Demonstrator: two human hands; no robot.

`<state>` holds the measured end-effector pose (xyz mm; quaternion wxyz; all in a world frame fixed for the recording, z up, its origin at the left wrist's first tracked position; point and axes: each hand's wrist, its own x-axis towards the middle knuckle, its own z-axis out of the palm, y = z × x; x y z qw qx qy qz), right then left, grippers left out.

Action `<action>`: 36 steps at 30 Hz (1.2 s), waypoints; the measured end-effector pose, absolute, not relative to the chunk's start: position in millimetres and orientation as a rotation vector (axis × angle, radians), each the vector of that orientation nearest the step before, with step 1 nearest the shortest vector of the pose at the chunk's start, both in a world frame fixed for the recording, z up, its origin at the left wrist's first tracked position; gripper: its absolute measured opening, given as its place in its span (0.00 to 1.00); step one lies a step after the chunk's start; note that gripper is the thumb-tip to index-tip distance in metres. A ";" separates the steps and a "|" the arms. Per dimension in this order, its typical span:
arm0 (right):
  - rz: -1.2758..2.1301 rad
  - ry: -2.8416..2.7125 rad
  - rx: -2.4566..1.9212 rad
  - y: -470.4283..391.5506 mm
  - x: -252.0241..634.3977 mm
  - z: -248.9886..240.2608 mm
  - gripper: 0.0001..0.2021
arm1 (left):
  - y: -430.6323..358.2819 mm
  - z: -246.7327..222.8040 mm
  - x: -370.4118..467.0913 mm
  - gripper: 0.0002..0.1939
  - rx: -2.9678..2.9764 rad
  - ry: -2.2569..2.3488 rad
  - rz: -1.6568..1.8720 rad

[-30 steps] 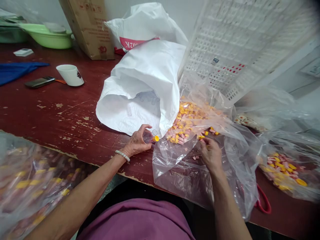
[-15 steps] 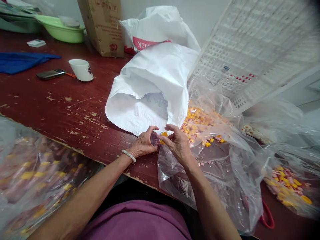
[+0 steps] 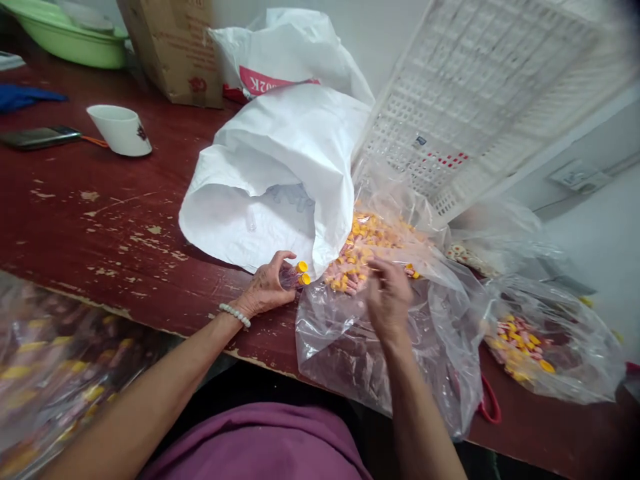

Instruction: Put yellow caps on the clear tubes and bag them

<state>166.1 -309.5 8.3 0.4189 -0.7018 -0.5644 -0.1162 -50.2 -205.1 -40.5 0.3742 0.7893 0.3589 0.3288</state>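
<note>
My left hand [image 3: 265, 288] is closed around small clear tubes [image 3: 289, 276] with yellow caps, at the table's front edge just before the white sack. Two yellow caps point to the right out of its grip. My right hand [image 3: 389, 297] hovers over the clear plastic bag [image 3: 345, 340], its fingers blurred by motion beside a heap of small yellow-and-pink caps [image 3: 373, 230]. Whether anything is between those fingers is hidden. The white sack [image 3: 280, 130] lies with its mouth facing me, and clear tubes [image 3: 290, 196] show inside.
A white plastic crate [image 3: 450, 107] leans at the back right. Another bag of yellow caps [image 3: 520, 343] lies at the right. Further left are a white cup [image 3: 119, 130], a phone [image 3: 43, 137], a cardboard box [image 3: 170, 53] and a green basin [image 3: 75, 43]. Bagged capped tubes [image 3: 65, 380] fill the lower left.
My right hand has left the tubes in my left hand and moved right to the heap of caps. My left hand keeps its hold. The view has shifted right.
</note>
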 end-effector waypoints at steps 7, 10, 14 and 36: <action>-0.188 -1.265 -2.260 -315.2 279.2 -50.4 0.16 | -206.4 -37.3 -50.5 0.31 2.062 0.925 0.838; -0.198 -1.301 -2.221 -312.7 290.3 -54.1 0.16 | -206.7 -37.9 -50.0 0.31 2.042 0.928 0.836; -0.181 -1.000 -2.095 -330.3 264.9 -29.8 0.21 | -205.5 -41.7 -49.2 0.31 2.040 0.924 0.842; -0.080 -1.924 -1.537 -301.5 88.0 -5.3 0.22 | -205.3 -43.8 -48.3 0.31 2.013 0.900 0.872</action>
